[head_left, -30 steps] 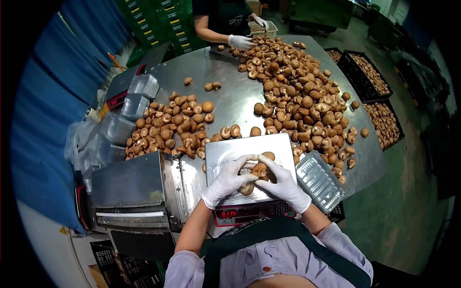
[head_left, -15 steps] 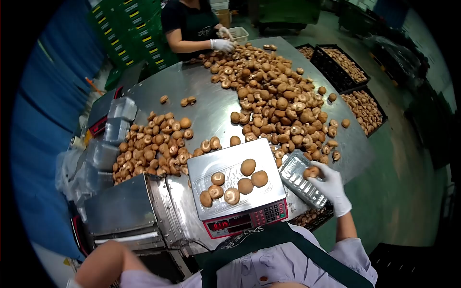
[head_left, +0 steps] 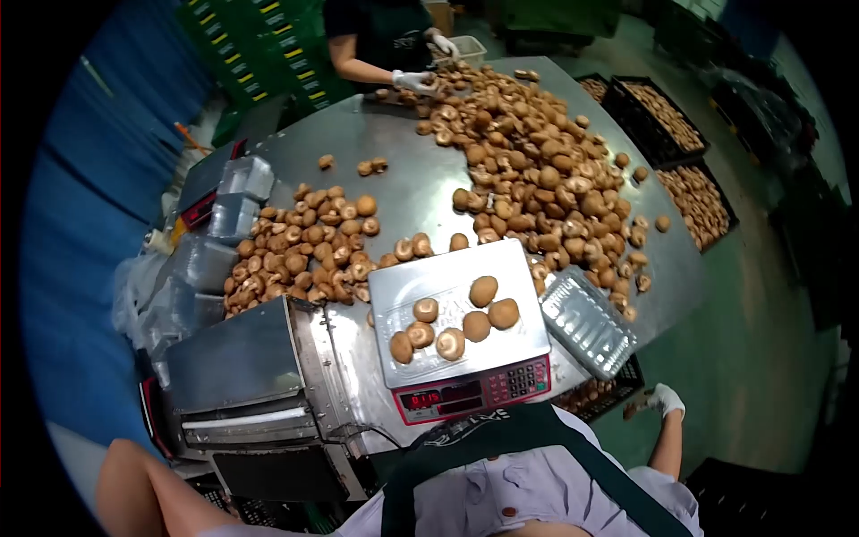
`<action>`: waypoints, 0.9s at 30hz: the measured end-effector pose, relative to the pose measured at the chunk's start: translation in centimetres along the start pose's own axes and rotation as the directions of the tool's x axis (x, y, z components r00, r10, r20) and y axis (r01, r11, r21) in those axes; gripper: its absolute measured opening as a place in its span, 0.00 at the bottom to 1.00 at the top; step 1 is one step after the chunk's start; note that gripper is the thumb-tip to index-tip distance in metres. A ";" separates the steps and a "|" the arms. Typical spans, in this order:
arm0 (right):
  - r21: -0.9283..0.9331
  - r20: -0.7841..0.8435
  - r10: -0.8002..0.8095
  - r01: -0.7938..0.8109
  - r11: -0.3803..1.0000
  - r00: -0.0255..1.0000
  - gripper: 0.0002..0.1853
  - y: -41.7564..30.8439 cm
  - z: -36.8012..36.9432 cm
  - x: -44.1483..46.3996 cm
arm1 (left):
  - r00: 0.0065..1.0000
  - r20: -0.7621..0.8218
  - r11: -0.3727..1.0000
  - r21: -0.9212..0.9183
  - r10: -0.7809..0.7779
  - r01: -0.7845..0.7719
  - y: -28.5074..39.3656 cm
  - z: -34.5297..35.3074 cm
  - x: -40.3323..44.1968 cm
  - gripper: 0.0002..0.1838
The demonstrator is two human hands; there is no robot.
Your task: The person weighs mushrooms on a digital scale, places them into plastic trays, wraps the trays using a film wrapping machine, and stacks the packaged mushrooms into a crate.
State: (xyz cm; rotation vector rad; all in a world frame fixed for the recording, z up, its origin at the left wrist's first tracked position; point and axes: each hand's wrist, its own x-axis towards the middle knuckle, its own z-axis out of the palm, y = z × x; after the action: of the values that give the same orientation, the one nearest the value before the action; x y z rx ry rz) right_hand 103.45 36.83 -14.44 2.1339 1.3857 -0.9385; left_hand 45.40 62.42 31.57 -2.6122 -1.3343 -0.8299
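My right hand (head_left: 666, 400), in a white glove, is off the table's right edge beside a black crate (head_left: 617, 390) of mushrooms. Its fingers are closed on a brown mushroom (head_left: 632, 410), partly blurred. Only the bent arm of my left side shows at the lower left; that hand is out of view. Several mushrooms (head_left: 477, 327) lie in a clear plastic tray on the scale (head_left: 412, 291), whose red display appears to read 0.115. Right of the scale, a clear plastic tray (head_left: 591, 324) rests on the table with no mushroom in it.
A large mushroom heap (head_left: 546, 170) and a smaller pile (head_left: 309, 242) cover parts of the steel table (head_left: 403, 192). Clear trays (head_left: 199, 264) are stacked at left near a metal machine (head_left: 237, 353). A co-worker's gloved hand (head_left: 414, 82) touches the heap. Mushroom crates (head_left: 693, 206) stand at right.
My right hand has moved from the clear tray, down and right past the table edge, taking the mushroom with it. The view has shifted slightly.
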 end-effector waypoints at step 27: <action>-0.015 -0.371 -0.242 0.255 0.967 0.897 0.26 -13.5 -13.8 -1.3 | 0.996 -0.004 0.996 -0.031 -0.086 0.085 -2.1 -1.0 -0.5 0.21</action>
State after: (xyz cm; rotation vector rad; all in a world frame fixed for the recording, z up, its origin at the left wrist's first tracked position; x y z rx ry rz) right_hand 95.05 50.74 -3.92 2.2803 1.8753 -0.6676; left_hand 43.14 62.98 31.82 -2.5900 -1.4527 -0.8744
